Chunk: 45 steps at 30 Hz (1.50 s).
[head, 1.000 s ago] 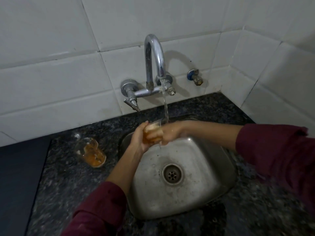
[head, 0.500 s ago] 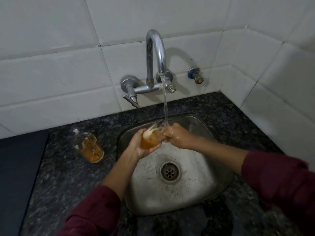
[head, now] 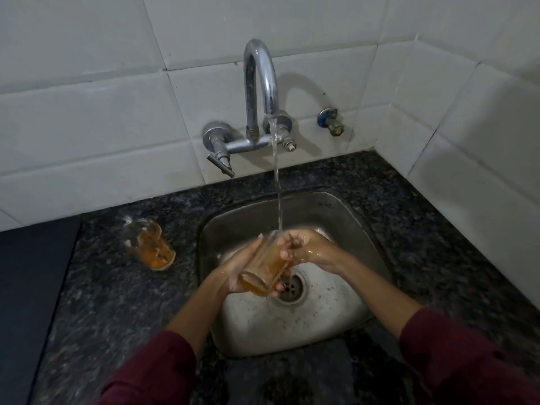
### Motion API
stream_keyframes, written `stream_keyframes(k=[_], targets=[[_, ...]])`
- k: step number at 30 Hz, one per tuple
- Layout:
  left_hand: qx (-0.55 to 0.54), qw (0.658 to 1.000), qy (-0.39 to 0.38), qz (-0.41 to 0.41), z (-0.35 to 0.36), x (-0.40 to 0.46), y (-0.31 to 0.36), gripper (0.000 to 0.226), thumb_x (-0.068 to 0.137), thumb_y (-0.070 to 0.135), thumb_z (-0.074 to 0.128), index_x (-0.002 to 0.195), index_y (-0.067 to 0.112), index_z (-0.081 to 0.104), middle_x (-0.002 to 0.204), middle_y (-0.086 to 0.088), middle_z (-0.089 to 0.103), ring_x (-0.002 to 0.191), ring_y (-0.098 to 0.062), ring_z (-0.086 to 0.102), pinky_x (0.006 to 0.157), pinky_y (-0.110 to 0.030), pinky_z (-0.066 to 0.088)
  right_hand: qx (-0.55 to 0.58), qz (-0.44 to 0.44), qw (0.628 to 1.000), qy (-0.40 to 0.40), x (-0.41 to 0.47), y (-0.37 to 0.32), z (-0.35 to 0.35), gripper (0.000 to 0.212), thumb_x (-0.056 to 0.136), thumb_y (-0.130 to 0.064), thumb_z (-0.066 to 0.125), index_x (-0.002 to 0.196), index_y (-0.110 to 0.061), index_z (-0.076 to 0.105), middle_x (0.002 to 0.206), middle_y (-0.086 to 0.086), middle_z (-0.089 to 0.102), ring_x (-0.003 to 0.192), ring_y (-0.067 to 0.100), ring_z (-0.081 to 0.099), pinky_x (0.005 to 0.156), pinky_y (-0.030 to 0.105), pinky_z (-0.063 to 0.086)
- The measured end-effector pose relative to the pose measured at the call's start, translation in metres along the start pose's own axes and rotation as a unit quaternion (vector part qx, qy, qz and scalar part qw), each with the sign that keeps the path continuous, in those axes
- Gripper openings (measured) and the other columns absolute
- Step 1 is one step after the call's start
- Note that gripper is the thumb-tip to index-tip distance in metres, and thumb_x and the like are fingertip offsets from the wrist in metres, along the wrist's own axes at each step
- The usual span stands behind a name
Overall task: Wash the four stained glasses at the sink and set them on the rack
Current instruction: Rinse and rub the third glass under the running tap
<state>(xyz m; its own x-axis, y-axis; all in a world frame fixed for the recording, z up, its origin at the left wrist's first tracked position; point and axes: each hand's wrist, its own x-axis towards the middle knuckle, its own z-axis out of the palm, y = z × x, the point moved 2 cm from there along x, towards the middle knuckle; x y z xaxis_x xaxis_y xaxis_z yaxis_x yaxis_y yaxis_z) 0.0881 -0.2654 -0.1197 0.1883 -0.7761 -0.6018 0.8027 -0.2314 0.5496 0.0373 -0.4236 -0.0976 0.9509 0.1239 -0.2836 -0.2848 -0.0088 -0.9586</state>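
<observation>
My kitchen sink corner at home

I'm standing at a small steel sink (head: 344, 217) sunk into a dark speckled stone counter (head: 122, 293). Straight behind the sink, white wall tiles (head: 87, 112) run up the wall and turn the corner to the sink's right. A curved chrome tap (head: 261, 92) is fixed to the tiles behind the sink, with water running from it into the basin, and a small capped pipe stub (head: 331, 124) sits on the wall just right of the tap. On the counter left of the sink stands a drinking glass (head: 152, 244) stained orange. Everything is plain, worn household stuff, dimly lit.
</observation>
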Motion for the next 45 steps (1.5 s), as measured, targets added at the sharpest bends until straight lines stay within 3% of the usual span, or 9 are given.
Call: stream_keyframes(k=[6, 12, 19, 23, 30, 33, 36, 41, 45], targets=[[-0.014, 0.999, 0.030, -0.004, -0.002, 0.000, -0.007, 0.072, 0.073, 0.061, 0.051, 0.113, 0.002, 0.066, 0.100, -0.025, 0.065, 0.060, -0.032, 0.065, 0.053, -0.036, 0.057, 0.052, -0.002, 0.997, 0.060, -0.008, 0.006, 0.011, 0.024, 0.083, -0.004, 0.065, 0.106, -0.007, 0.059, 0.084, -0.001, 0.061, 0.073, 0.008, 0.064, 0.060, 0.022, 0.055], [-0.059, 0.998, 0.029, 0.013, 0.010, -0.006, -0.006, 0.062, 0.081, 0.055, 0.047, 0.110, 0.003, 0.064, 0.095, -0.025, 0.068, 0.057, -0.029, 0.066, 0.049, -0.032, 0.056, 0.072, 0.001, 0.994, 0.087, -0.011, 0.005, 0.015, 0.023, 0.084, -0.004, 0.063, 0.106, -0.012, 0.060, 0.088, 0.001, 0.064, 0.079, 0.013, 0.063, 0.067, 0.026, 0.052], [0.053, 0.987, 0.085, 0.123, 0.001, -0.001, -0.001, 0.038, 0.077, 0.020, 0.074, 0.112, 0.006, 0.066, 0.108, -0.019, 0.065, 0.087, -0.028, 0.067, 0.077, -0.044, 0.058, -0.057, -0.068, 0.990, 0.110, -0.007, -0.008, 0.014, 0.015, 0.094, -0.015, 0.052, 0.092, -0.019, 0.067, 0.082, -0.003, 0.066, 0.076, 0.006, 0.063, 0.070, 0.022, 0.051], [0.175, 0.941, 0.166, 0.238, 0.014, -0.003, 0.009, 0.041, 0.055, 0.014, 0.081, 0.093, 0.009, 0.067, 0.081, -0.003, 0.069, 0.072, -0.014, 0.065, 0.071, -0.030, 0.056, -0.192, -0.108, 0.961, 0.170, -0.005, -0.026, 0.017, 0.026, 0.096, -0.018, 0.047, 0.085, -0.012, 0.070, 0.073, 0.004, 0.069, 0.072, 0.009, 0.064, 0.074, 0.026, 0.051], [0.367, 0.794, 0.315, 0.369, 0.036, -0.006, 0.021, 0.050, 0.069, 0.005, 0.080, 0.107, 0.016, 0.050, 0.092, 0.007, 0.062, 0.075, 0.002, 0.059, 0.061, -0.007, 0.046, -0.408, -0.092, 0.849, 0.322, -0.001, -0.046, 0.035, 0.021, 0.089, -0.022, 0.049, 0.090, -0.014, 0.068, 0.089, 0.010, 0.069, 0.083, 0.025, 0.064, 0.070, 0.032, 0.051], [0.284, 0.879, 0.173, 0.341, 0.029, -0.007, 0.027, 0.055, 0.064, 0.005, 0.082, 0.111, 0.015, 0.054, 0.101, -0.002, 0.066, 0.083, 0.000, 0.065, 0.071, -0.014, 0.051, -0.307, -0.139, 0.894, 0.297, -0.008, -0.056, 0.023, 0.020, 0.085, -0.010, 0.052, 0.079, -0.014, 0.071, 0.079, 0.010, 0.073, 0.073, 0.021, 0.067, 0.065, 0.028, 0.053], [0.181, 0.942, 0.024, 0.281, 0.019, -0.008, 0.034, 0.064, 0.060, 0.009, 0.079, 0.118, 0.001, 0.053, 0.098, -0.014, 0.068, 0.086, -0.026, 0.068, 0.076, -0.039, 0.058, -0.241, -0.204, 0.911, 0.265, -0.015, -0.062, 0.018, 0.019, 0.085, -0.010, 0.057, 0.077, -0.011, 0.073, 0.070, 0.007, 0.072, 0.066, 0.015, 0.067, 0.063, 0.026, 0.052], [0.244, 0.898, 0.175, 0.321, 0.027, -0.003, 0.038, 0.060, 0.052, 0.003, 0.083, 0.105, 0.008, 0.056, 0.093, -0.010, 0.067, 0.079, -0.015, 0.067, 0.073, -0.032, 0.057, -0.271, -0.215, 0.879, 0.328, -0.011, -0.066, 0.024, 0.019, 0.080, -0.014, 0.057, 0.078, -0.010, 0.076, 0.076, 0.007, 0.075, 0.071, 0.013, 0.067, 0.066, 0.016, 0.047], [0.334, 0.804, 0.323, 0.371, 0.042, -0.002, 0.036, 0.047, 0.066, 0.019, 0.078, 0.103, 0.024, 0.050, 0.087, 0.009, 0.064, 0.079, -0.004, 0.063, 0.066, -0.023, 0.051, -0.383, -0.155, 0.827, 0.381, 0.001, -0.066, 0.032, 0.020, 0.086, -0.023, 0.056, 0.078, -0.016, 0.072, 0.078, 0.008, 0.072, 0.077, 0.023, 0.065, 0.067, 0.028, 0.046]])
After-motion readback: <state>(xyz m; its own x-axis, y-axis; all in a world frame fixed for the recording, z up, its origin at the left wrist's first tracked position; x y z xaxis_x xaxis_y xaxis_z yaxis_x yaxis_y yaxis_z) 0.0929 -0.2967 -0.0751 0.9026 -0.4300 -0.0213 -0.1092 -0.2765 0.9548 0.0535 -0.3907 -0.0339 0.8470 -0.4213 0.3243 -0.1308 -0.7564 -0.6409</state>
